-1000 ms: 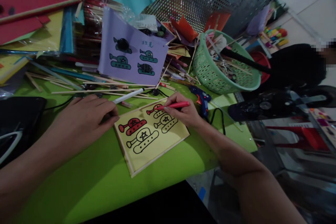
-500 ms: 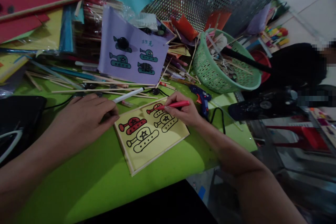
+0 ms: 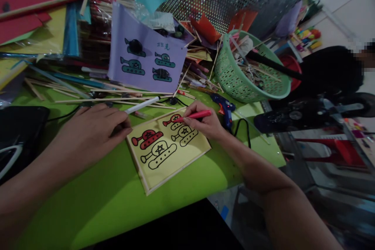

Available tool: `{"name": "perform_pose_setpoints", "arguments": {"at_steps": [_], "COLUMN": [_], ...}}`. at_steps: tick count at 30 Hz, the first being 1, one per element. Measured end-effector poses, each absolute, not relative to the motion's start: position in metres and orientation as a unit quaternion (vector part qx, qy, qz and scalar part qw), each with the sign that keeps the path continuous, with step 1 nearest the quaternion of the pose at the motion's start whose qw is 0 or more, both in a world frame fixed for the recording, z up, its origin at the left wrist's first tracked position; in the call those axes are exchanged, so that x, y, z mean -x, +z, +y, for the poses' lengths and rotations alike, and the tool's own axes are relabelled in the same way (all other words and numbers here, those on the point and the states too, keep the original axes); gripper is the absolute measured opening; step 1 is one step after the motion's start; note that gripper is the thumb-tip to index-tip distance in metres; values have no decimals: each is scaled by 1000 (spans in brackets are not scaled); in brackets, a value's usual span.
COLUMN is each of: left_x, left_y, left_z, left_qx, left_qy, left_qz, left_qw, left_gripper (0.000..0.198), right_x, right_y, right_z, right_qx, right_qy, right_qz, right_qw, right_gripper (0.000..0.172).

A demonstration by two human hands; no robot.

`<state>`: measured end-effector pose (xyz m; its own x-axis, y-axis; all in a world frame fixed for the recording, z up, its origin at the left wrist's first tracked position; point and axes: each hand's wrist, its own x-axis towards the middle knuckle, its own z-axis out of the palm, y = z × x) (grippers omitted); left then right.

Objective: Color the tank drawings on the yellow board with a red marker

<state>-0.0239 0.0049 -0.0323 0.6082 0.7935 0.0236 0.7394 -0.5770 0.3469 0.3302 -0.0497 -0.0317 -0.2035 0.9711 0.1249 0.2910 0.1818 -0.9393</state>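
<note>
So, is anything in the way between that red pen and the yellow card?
Nothing visible. The right hand holds the red pen with its tip at the partly coloured upper drawing on the yellow card; the left hand is by the card's left corner, away from that drawing.

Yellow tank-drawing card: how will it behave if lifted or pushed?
The yellow tank-drawing card should stay fairly stiff: slim wooden strips run along its edges. Probably light, looking thin overall. Likely slides rather than rolls, lying flat on the green tabletop.
</note>
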Motion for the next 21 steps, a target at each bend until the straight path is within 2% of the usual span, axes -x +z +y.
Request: {"name": "perform_pose_setpoints", "arguments": {"at_steps": [12, 16, 21], "left_x": [23, 21, 22], "left_y": [-32, -32, -31], "left_z": [5, 6, 5], "left_qx": [-882, -878, -880], "left_qy": [98, 90, 87], "left_qz": [433, 441, 438], "left_qw": [161, 165, 163], "left_gripper": [36, 36, 35], "right_x": [-330, -330, -331], "right_y": [-29, -28, -31], "right_z": [-50, -50, -50], "right_qx": [494, 497, 507], "right_qy": [407, 403, 411], "right_qz": [-645, -645, -634], "right_qw": [417, 418, 415], "right_gripper": [19, 20, 30]}}
